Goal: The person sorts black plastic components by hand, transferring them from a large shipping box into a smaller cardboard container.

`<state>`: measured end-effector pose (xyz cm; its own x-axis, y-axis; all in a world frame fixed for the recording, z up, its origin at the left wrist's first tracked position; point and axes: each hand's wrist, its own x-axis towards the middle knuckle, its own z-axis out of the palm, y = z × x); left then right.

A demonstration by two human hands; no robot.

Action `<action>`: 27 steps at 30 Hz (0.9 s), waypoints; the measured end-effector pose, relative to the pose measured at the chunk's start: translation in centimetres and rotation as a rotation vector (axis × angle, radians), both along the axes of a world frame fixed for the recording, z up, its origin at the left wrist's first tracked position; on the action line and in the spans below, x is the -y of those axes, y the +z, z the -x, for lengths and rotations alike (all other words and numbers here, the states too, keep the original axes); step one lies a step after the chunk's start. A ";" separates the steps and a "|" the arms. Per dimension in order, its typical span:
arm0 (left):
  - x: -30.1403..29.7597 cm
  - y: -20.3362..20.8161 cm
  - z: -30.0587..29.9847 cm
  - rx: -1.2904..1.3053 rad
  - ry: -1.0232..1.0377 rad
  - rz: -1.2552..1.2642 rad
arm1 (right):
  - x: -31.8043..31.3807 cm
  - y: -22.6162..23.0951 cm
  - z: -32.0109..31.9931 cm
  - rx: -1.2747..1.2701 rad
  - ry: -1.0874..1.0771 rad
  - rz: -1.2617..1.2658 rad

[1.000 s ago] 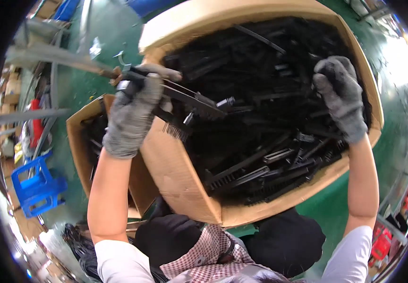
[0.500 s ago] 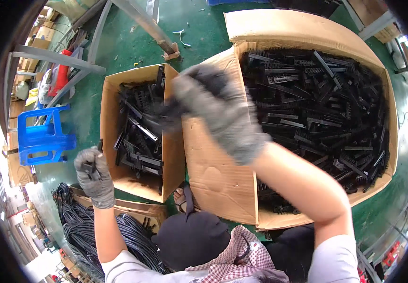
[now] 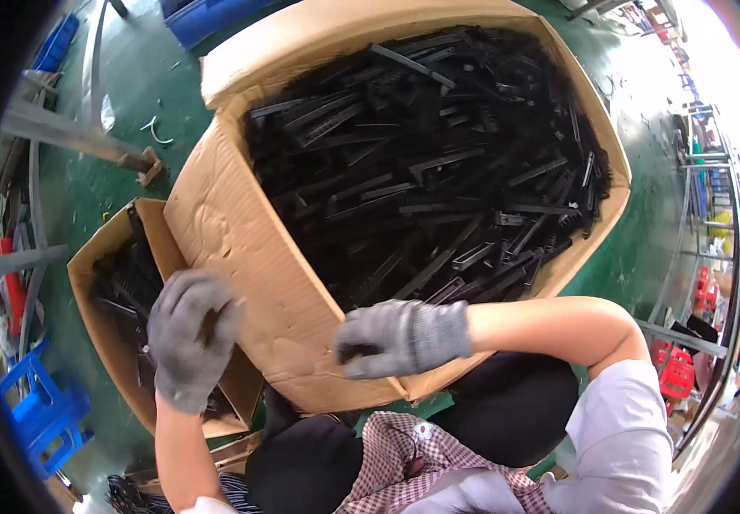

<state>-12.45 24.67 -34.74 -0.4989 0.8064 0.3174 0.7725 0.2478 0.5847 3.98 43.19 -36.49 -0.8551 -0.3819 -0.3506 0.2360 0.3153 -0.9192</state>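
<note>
Two grey knit work gloves cover my hands. My left hand (image 3: 192, 338) hovers over the right edge of the small cardboard box (image 3: 96, 330), its fingers loosely bent and apart from the thumb, with nothing visible in it. Black slotted strip-like parts (image 3: 122, 287) fill that box, partly hidden by this hand. In front of the large box's flap (image 3: 259, 265), my right hand (image 3: 391, 340) curves its fingers with a dark gap towards the thumb; no part shows in it. The large cardboard box (image 3: 614, 206) holds a heap of similar black parts (image 3: 438, 163).
A metal post (image 3: 87, 141) stands at the far left. A blue plastic stool (image 3: 40, 415) is beside the small box. Black cables (image 3: 173, 495) lie at the lower left. Metal racks (image 3: 717, 223) and red stools (image 3: 674, 368) line the right.
The view has swung right, bringing the large box to the middle. My right hand has come back from above the small box. The dark piece in my left hand no longer shows.
</note>
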 end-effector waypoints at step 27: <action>-25.1 -14.6 -5.9 -0.099 -0.076 1.322 | -24.1 -13.1 2.4 0.248 -0.071 -1.256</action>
